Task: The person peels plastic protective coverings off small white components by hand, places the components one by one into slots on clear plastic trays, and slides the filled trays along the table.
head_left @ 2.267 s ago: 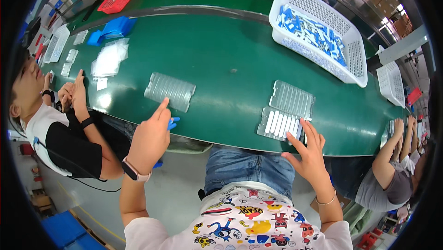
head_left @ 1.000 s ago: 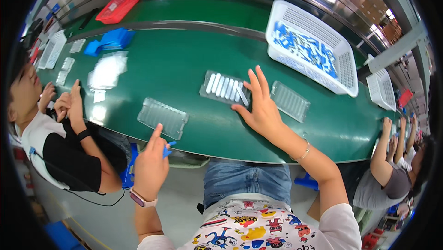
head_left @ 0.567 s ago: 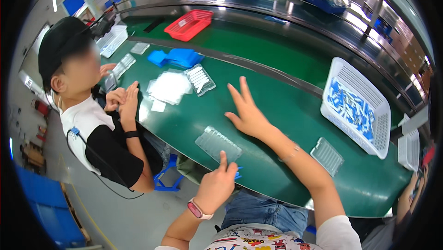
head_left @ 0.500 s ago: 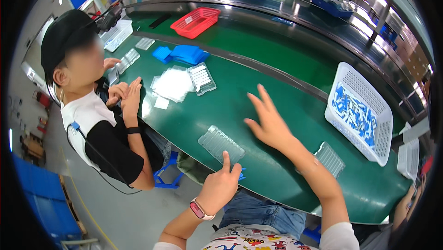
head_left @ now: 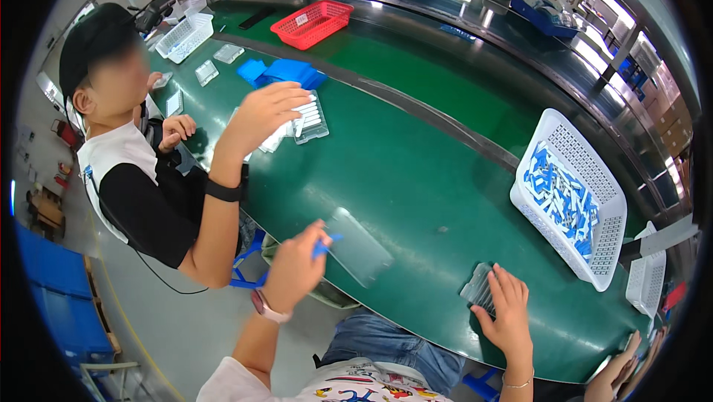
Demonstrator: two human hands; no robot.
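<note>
the left hand [head_left: 297,265] was curled shut around a blue piece [head_left: 327,244], one end of which stuck out past its fingers. just to the right of that hand, a clear ribbed tray [head_left: 362,247] lay on the green tabletop [head_left: 431,187]; whether the fingertips touched it could not be told. the right hand [head_left: 496,294] lay over the right part of a second clear tray [head_left: 477,288], its thumb and fingers apart; whether it gripped the tray could not be told. beyond the right hand and off to its right stood a white basket [head_left: 603,179] of blue and white pieces [head_left: 561,198]. well ahead of the left hand, a co-worker's raised hand [head_left: 267,116] partly hid a clear tray of white sticks [head_left: 315,121]. farther beyond were blue packets [head_left: 286,72] and a red basket [head_left: 313,25].
</note>
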